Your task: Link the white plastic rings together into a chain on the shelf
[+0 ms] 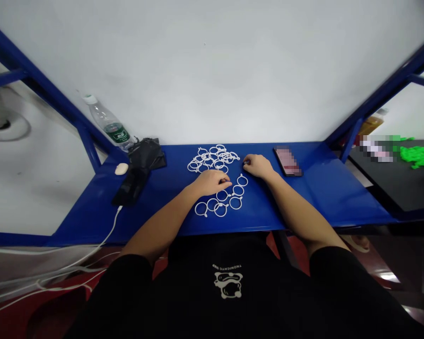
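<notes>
A pile of thin white rings (212,157), each with a small tab, lies at the back middle of the blue tabletop (169,188). Closer to the front edge, several more white rings (221,210) are spread out in a loose group. My left hand (212,182) is between the two groups, its fingers curled and the thumb near the index finger. Just right of the pile, my right hand (257,165) rests low over the table with its fingers bent inward. Whatever either hand may hold is too small or hidden to make out.
A phone (288,161) lies right of my right hand. On the left are a black plastic bag (144,155), a clear bottle (109,123), a whitish rounded object (121,169) and a white cable (109,230). Blue frame bars (351,139) flank the table. Green pieces (419,155) lie far right.
</notes>
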The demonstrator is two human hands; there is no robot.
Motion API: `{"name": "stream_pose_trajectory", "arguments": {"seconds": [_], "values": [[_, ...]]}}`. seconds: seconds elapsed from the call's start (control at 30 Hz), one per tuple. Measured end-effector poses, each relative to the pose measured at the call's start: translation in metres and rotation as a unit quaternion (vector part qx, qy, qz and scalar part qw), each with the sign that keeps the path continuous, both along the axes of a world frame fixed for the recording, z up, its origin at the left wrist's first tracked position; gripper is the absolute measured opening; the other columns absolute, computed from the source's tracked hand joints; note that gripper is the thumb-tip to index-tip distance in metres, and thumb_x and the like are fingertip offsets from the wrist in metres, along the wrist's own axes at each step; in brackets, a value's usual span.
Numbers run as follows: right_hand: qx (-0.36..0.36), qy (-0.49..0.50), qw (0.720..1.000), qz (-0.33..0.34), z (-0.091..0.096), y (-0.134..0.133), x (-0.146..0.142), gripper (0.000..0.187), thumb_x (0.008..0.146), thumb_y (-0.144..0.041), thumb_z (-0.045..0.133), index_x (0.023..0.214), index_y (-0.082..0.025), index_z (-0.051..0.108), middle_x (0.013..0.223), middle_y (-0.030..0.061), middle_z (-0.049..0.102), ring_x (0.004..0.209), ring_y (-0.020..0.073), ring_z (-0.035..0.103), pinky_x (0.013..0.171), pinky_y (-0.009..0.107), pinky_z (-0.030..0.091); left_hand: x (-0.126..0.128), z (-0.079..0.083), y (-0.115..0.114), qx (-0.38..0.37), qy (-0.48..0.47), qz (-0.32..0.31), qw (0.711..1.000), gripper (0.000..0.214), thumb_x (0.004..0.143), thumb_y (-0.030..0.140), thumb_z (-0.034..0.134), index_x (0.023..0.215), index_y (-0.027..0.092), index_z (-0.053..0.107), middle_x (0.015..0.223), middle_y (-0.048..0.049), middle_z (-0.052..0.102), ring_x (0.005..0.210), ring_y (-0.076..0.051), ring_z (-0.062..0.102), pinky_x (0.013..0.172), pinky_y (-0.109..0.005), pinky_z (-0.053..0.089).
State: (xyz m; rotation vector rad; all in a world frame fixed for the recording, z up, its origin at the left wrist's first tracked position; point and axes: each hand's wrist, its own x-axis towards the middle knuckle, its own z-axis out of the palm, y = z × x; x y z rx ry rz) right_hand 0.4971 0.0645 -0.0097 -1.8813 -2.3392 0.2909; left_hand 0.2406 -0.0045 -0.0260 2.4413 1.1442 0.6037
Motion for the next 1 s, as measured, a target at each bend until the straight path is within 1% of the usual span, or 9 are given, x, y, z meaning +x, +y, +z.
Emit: {"name": "stream_pose_trajectory", "arguments": {"seconds": [0.07,0.17,0.23,0.3,0.5,0.63,0.73,0.83,1.0], "values": [[-0.012,-0.004,0.999,0.043,0.005,-0.007,-0.001,0.025,0.089,-0.027,0.067,0.111,-0.023,0.079,0.11,0.0075,0.081,0.099,0.026,0.073,0.078,0.03,0.05,-0.001,-0.003,0.003,0.012,-0.007,0.018,1.0,0.017,0.099,0.036,0.067,0.102,0.025,0.08,0.097,-0.0033,0.08,0.091,-0.02,0.073,0.082,-0.034,0.054],[-0.031,0.013,0.988,0.152,0.008,-0.022,-0.008,0.021,0.086,-0.023,0.069,0.105,-0.023,0.078,0.099,0.0054,0.081,0.086,0.0216,0.07,0.07,0.028,0.045,-0.004,-0.007,0.007,0.023,-0.016,0.047,0.998,0.015,0.098,0.034,0.068,0.102,0.025,0.079,0.099,-0.0026,0.08,0.092,-0.02,0.073,0.082,-0.034,0.054],[-0.034,0.047,0.974,0.217,0.007,-0.031,-0.014,0.019,0.086,-0.021,0.068,0.103,-0.023,0.077,0.092,0.0033,0.079,0.076,0.0182,0.067,0.068,0.028,0.042,-0.005,-0.009,0.009,0.024,-0.013,0.054,0.998,0.013,0.098,0.033,0.07,0.101,0.025,0.079,0.098,-0.0021,0.08,0.091,-0.02,0.073,0.081,-0.034,0.054],[-0.021,0.096,0.961,0.257,0.004,-0.036,-0.02,0.018,0.088,-0.02,0.065,0.102,-0.021,0.076,0.087,0.0024,0.077,0.072,0.0161,0.065,0.067,0.028,0.041,-0.006,-0.01,0.011,0.024,-0.012,0.057,0.998,0.012,0.097,0.032,0.07,0.101,0.025,0.079,0.097,-0.0017,0.08,0.091,-0.02,0.073,0.079,-0.034,0.054],[0.041,0.232,0.926,0.295,-0.003,-0.033,-0.023,0.025,0.101,-0.028,0.06,0.115,-0.02,0.078,0.1,0.0061,0.081,0.083,0.0181,0.071,0.076,0.03,0.049,-0.005,-0.014,0.012,0.069,-0.064,0.083,0.992,0.01,0.094,0.028,0.075,0.103,0.025,0.079,0.092,-0.0017,0.079,0.079,-0.018,0.07,0.074,-0.033,0.054],[0.086,0.295,0.897,0.318,-0.006,-0.031,-0.023,0.023,0.103,-0.035,0.064,0.111,-0.022,0.081,0.101,0.0063,0.081,0.089,0.0194,0.073,0.081,0.031,0.054,-0.004,-0.012,0.011,0.114,-0.096,0.09,0.985,0.007,0.097,0.027,0.073,0.099,0.023,0.08,0.088,-0.0017,0.078,0.075,-0.016,0.069,0.073,-0.031,0.053],[0.101,0.323,0.889,0.308,-0.006,-0.034,-0.025,0.022,0.103,-0.037,0.065,0.109,-0.022,0.081,0.1,0.0061,0.082,0.088,0.019,0.074,0.082,0.032,0.056,-0.004,-0.011,0.011,0.148,-0.111,0.078,0.98,0.01,0.099,0.027,0.071,0.098,0.023,0.08,0.086,-0.0016,0.078,0.076,-0.016,0.07,0.074,-0.031,0.054],[0.092,0.344,0.885,0.3,-0.005,-0.038,-0.027,0.022,0.104,-0.037,0.065,0.107,-0.022,0.08,0.099,0.0058,0.082,0.087,0.0187,0.075,0.08,0.031,0.056,-0.004,-0.013,0.011,0.174,-0.118,0.056,0.976,0.012,0.101,0.027,0.069,0.096,0.023,0.079,0.087,-0.0019,0.078,0.078,-0.016,0.071,0.076,-0.031,0.055],[0.085,0.35,0.883,0.301,0.0,-0.044,-0.03,0.022,0.105,-0.036,0.062,0.102,-0.02,0.078,0.091,0.0041,0.08,0.08,0.0168,0.073,0.076,0.029,0.055,-0.003,-0.015,0.011,0.193,-0.124,0.031,0.973,0.016,0.103,0.029,0.066,0.095,0.022,0.078,0.088,-0.0028,0.079,0.079,-0.016,0.072,0.077,-0.032,0.057]]}}
